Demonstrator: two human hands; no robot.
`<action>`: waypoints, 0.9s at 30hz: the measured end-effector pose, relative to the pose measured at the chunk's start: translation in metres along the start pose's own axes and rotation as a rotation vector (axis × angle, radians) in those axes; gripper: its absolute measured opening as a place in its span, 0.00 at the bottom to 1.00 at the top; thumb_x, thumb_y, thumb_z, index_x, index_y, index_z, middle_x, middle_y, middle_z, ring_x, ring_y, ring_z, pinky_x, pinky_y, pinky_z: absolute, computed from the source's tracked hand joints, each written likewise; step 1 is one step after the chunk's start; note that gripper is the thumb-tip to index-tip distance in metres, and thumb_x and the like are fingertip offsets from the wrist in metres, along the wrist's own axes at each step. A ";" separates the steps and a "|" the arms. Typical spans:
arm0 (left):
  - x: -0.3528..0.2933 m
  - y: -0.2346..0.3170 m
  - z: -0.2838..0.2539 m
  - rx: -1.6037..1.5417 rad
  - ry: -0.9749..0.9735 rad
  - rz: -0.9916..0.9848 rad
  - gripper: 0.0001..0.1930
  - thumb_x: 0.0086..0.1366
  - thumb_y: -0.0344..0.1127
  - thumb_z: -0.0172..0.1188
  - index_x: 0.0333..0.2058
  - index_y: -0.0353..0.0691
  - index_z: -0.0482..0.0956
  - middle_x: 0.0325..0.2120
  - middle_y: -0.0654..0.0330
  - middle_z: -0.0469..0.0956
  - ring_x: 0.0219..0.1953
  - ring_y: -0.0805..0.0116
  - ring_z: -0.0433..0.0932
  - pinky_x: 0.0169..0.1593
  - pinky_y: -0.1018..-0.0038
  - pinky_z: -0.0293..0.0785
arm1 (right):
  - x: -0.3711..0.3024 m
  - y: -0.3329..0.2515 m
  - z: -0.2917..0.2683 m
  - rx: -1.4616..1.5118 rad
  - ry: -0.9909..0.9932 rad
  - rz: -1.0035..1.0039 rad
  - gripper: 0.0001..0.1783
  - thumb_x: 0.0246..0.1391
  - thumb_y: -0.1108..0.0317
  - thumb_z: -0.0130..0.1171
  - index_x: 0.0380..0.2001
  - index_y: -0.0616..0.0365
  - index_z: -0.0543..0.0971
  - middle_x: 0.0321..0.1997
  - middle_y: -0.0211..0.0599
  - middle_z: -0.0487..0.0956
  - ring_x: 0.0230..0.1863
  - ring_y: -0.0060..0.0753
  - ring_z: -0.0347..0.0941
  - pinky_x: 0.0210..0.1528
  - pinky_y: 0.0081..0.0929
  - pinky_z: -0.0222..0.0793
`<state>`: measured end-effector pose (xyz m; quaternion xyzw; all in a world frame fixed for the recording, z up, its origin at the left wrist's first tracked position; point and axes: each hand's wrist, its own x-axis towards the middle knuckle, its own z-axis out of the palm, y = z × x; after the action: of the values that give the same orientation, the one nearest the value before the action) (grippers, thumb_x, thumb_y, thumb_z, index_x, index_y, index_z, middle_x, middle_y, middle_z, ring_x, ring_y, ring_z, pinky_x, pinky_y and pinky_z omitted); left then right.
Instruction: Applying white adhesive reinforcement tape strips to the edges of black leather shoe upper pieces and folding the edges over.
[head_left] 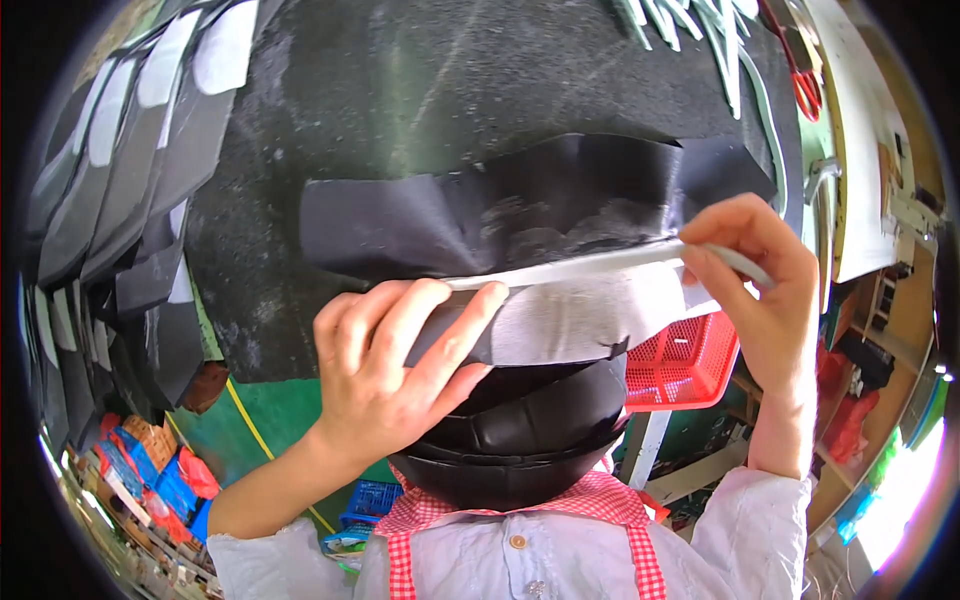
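Right now the left hand (385, 365) is lying spread near the bench's near edge, its fingertips pressing down on a narrow white strip (580, 268) and on the grey piece (560, 325) beside it. The right hand (752, 275) is pinching that strip between thumb and forefinger toward the bench's right edge, and the strip's loose end is curling out past the fingers. Between the hands, the strip is running along the join where a wavy black sheet (560, 200) is meeting the grey piece, close to the near edge of the black-topped bench (330, 100). Layered dark panels with pale patches (140, 180) are lining the left edge, while pale strips (690, 20) are lying at the far right corner, near red-handled scissors (808, 95). Below the near edge, toward the right, a red basket (725, 365) is showing beside curved black pieces (530, 430)
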<state>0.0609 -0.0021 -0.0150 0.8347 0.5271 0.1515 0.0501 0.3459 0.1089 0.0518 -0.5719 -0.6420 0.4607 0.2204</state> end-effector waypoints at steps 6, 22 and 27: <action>0.033 0.007 -0.019 -0.067 -0.121 -0.045 0.25 0.60 0.45 0.71 0.57 0.48 0.87 0.53 0.54 0.72 0.54 0.50 0.70 0.60 0.52 0.66 | 0.010 0.029 -0.013 0.013 -0.125 0.169 0.07 0.64 0.76 0.66 0.42 0.67 0.81 0.36 0.35 0.87 0.40 0.20 0.84 0.42 0.21 0.80; 0.078 0.047 0.035 -0.411 0.088 0.234 0.31 0.47 0.29 0.75 0.54 0.37 0.84 0.55 0.51 0.80 0.55 0.50 0.82 0.57 0.57 0.81 | 0.007 0.049 -0.034 -0.180 0.165 -0.049 0.05 0.58 0.78 0.69 0.38 0.62 0.84 0.31 0.30 0.85 0.33 0.19 0.80 0.40 0.21 0.79; 0.077 0.053 0.021 -0.486 0.100 0.176 0.23 0.44 0.26 0.77 0.43 0.31 0.86 0.46 0.50 0.82 0.51 0.49 0.86 0.50 0.61 0.87 | 0.024 0.033 -0.048 -0.636 0.042 -0.084 0.13 0.50 0.75 0.73 0.36 0.60 0.78 0.26 0.32 0.74 0.30 0.31 0.71 0.36 0.29 0.69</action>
<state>0.1442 0.0450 -0.0064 0.8322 0.4026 0.3185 0.2096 0.3959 0.1447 0.0414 -0.5944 -0.7723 0.2152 0.0628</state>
